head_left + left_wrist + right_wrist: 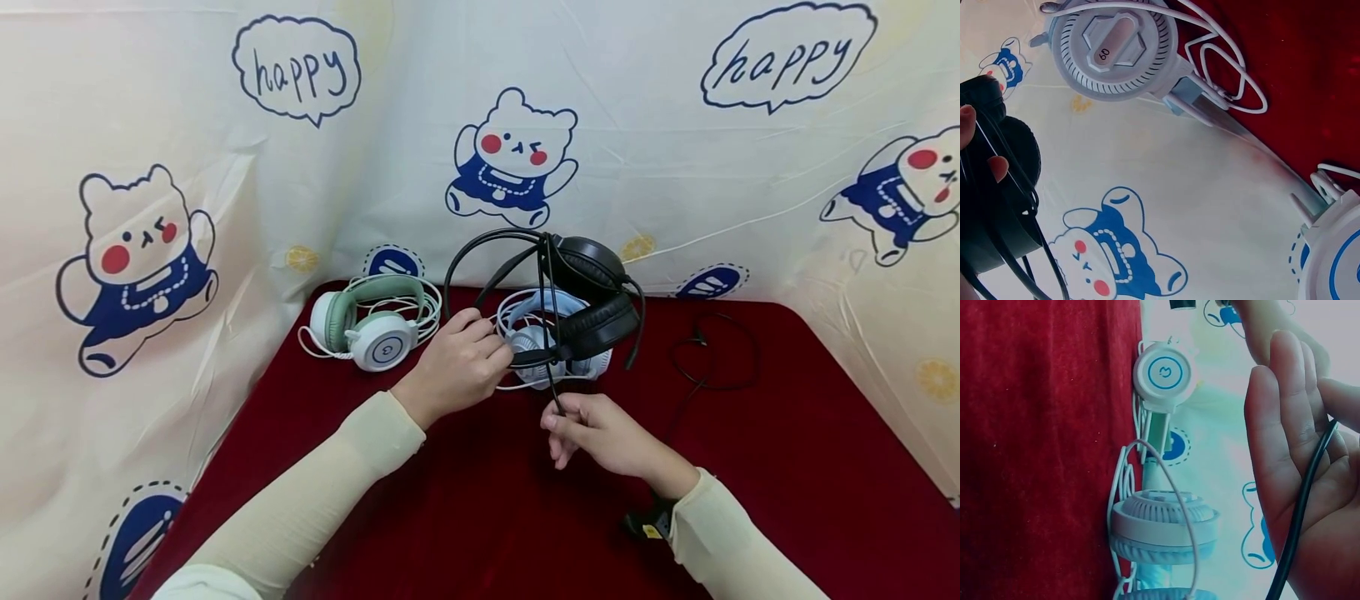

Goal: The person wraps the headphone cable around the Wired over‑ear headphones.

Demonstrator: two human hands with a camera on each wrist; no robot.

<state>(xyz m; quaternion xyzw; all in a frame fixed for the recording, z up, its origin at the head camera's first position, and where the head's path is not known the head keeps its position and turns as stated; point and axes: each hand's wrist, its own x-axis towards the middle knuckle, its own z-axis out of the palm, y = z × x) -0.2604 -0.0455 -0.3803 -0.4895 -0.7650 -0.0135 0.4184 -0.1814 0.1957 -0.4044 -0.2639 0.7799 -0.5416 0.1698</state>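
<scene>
Fingers (486, 343) round one headset (588, 271) of three.

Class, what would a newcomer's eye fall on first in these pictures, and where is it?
The black headphones, gripped by the left hand near the centre of the head view, stand out first, with a black cable in the right hand. Left of them, white-and-green headphones sit on the dark red cloth. Cartoon bears decorate the pale backdrop behind.
</scene>
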